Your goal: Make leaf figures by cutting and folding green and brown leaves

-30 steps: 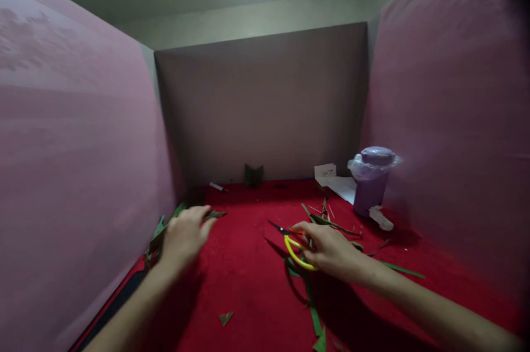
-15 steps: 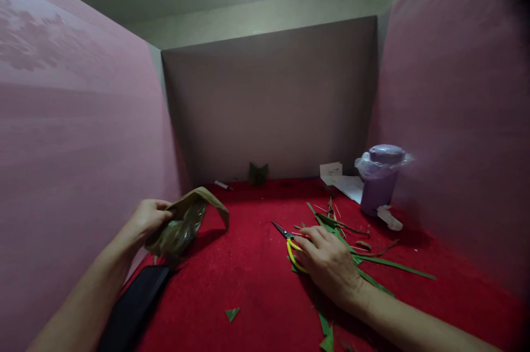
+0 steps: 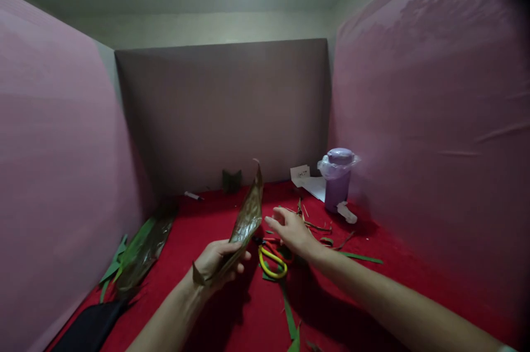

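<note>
My left hand [image 3: 221,263] is closed round a long, glossy brown-green leaf [image 3: 247,219], folded lengthwise, its pointed tip upward and its other end bent over by my wrist. My right hand [image 3: 292,230] is held just right of the leaf, fingers apart and nothing between them. Below and partly behind the right hand lie scissors [image 3: 265,270] with yellow and red handles; their blades are mostly hidden. Green leaf strips [image 3: 289,310] lie under and around the scissors.
More broad leaves [image 3: 144,252] lie at the left wall beside a dark flat object [image 3: 89,327]. A purple bin [image 3: 337,189] with a plastic liner stands back right by white papers [image 3: 312,186]. A syringe-like item [image 3: 193,196] and a small dark green folded piece [image 3: 232,181] sit at the back.
My left hand has brought the leaf from the left to the middle and holds it more upright. My right hand has come away from the scissors toward the leaf. The view has turned right.
</note>
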Demonstrator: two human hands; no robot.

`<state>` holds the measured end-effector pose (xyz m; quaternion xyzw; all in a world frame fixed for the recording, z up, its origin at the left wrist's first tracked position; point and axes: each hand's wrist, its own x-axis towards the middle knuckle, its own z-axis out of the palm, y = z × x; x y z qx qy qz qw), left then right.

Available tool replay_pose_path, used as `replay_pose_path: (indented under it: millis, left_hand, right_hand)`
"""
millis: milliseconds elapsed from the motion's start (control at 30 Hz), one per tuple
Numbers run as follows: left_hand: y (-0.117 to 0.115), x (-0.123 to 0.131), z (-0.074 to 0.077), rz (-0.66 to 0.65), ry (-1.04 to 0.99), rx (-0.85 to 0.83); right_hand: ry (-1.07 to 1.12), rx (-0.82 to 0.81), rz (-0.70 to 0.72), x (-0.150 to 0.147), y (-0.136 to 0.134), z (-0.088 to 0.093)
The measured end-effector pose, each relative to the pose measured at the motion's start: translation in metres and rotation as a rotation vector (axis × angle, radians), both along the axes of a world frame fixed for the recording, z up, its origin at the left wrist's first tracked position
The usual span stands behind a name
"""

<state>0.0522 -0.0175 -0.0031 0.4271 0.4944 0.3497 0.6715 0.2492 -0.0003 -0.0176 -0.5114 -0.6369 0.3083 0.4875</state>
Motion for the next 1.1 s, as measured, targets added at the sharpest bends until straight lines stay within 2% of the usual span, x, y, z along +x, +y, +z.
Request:
replay_pose_path:
  millis: [133,333,467,700,1100]
  left_hand:
    - [-0.003,0.012,-0.01,-0.06,-0.054,0.051]
    - [-0.014,0.022,-0.031,-0.165,-0.159,0.105]
    - [-0.02,0.025,-0.038,-0.064,-0.24,0.13]
    - [-0.019,0.022,-0.031,0.095,-0.237,0.146]
    - [-0.026,0.024,-0.043,0.116,-0.142,0.158]
  right_hand:
    - [0.213,-0.141,-0.002,-0.004,0.018,-0.006]
    - [0.494,-0.173,0.061,-0.007,0.011,-0.024]
    - [0.593,-0.183,0.087,-0.004,0.009,-0.03]
    - [0.694,-0.189,0.127,-0.003,0.011,-0.029]
    - [0.757,-0.144,0.109,0.002,0.019,-0.034]
